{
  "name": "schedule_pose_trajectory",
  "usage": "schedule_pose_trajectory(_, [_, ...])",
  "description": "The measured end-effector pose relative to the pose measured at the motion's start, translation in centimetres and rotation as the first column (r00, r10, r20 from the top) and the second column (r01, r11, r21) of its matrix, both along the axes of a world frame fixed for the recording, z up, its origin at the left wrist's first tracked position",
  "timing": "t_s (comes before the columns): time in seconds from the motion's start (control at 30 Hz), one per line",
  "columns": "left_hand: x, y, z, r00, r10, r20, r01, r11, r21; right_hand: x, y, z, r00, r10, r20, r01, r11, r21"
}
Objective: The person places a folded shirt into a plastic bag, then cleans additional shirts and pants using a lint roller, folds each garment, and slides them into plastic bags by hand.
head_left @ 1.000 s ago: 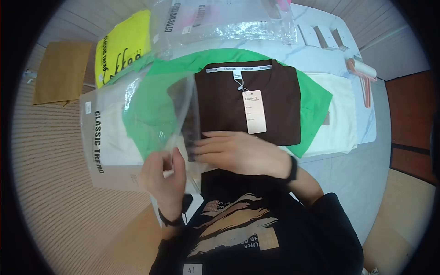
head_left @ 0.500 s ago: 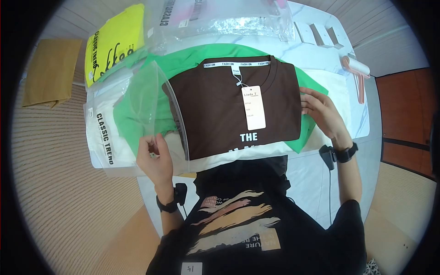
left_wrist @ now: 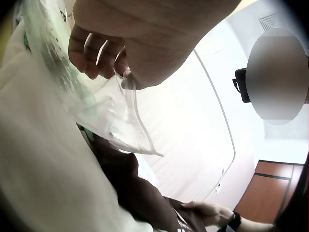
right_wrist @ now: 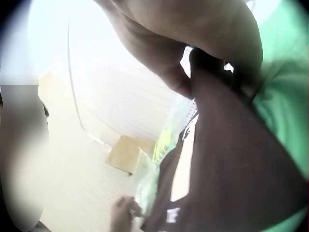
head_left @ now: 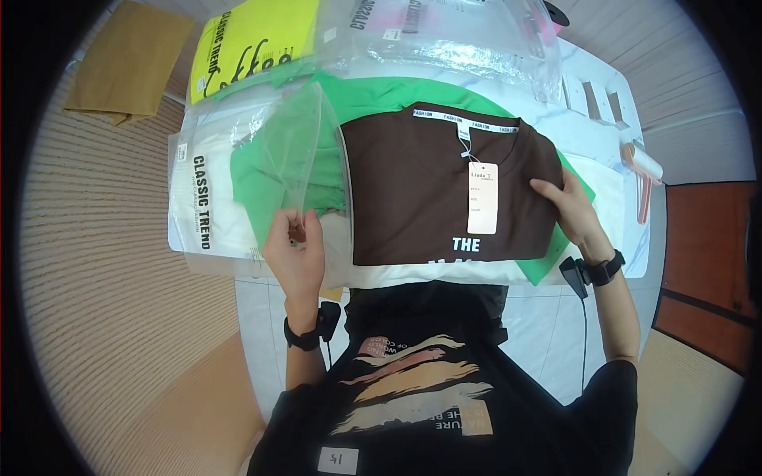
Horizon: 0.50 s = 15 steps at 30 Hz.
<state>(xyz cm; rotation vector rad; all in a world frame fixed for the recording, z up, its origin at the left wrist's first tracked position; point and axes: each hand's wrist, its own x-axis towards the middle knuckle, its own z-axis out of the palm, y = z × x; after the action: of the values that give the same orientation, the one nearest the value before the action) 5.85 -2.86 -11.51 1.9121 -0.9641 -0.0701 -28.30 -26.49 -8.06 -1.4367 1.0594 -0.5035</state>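
Note:
A folded brown shirt (head_left: 413, 190) with a white hang tag (head_left: 482, 198) lies over a green garment (head_left: 381, 91). My right hand (head_left: 575, 210) grips its right side, thumb on top; the right wrist view shows the brown cloth (right_wrist: 231, 145) pinched between thumb and fingers. My left hand (head_left: 298, 246) pinches the edge of a clear plastic bag (head_left: 294, 151), holding it raised at the shirt's left edge. In the left wrist view the bag's clear film (left_wrist: 130, 121) hangs from the fingertips. The shirt's left edge meets the bag's opening; how far inside it lies, I cannot tell.
White bagged clothing (head_left: 186, 214) lies at the left, a yellow bagged garment (head_left: 254, 47) at the back left. Clear bags (head_left: 468, 47) lie at the back, with white blocks (head_left: 599, 103) and a pink-handled roller (head_left: 644, 163) at the right. A brown paper packet (head_left: 131, 59) is far left.
My right hand has left the bag's side for the shirt's right edge and now grips it. My left hand keeps hold of the bag. The shirt's printed lettering has come into view.

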Motion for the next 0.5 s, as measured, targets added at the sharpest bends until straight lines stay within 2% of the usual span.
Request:
schedule_pose_trajectory(0.03, [0.1,0.0,0.0,1.0,0.0,-0.002,0.0,1.0,-0.003,-0.4,-0.7,0.0,0.992,-0.06,0.113,0.035,0.976,0.215])
schedule_pose_trajectory(0.07, [0.1,-0.1,-0.1,1.0,0.0,-0.003,0.0,1.0,-0.007,-0.6,-1.2,0.1,0.967,-0.143,0.209,0.043,0.906,0.421])
schedule_pose_trajectory(0.1, [0.1,-0.1,0.0,1.0,0.0,-0.004,0.0,1.0,-0.008,-0.6,-1.4,0.3,0.959,-0.211,0.19,0.092,0.864,0.496])
schedule_pose_trajectory(0.3, [0.1,-0.3,-0.1,1.0,0.006,-0.003,-0.006,1.0,0.001,-0.8,-0.1,1.4,0.98,-0.108,0.167,0.031,0.913,0.407])
schedule_pose_trajectory(0.43, [0.0,-0.3,0.1,0.999,0.031,-0.032,-0.03,0.999,0.012,-1.0,0.1,1.9,0.986,-0.11,0.122,0.045,0.897,0.44])
schedule_pose_trajectory(0.5, [0.0,-0.3,0.2,1.0,0.018,-0.025,-0.017,1.0,0.01,-0.9,-0.6,2.1,0.978,-0.155,0.142,0.025,0.757,0.653])
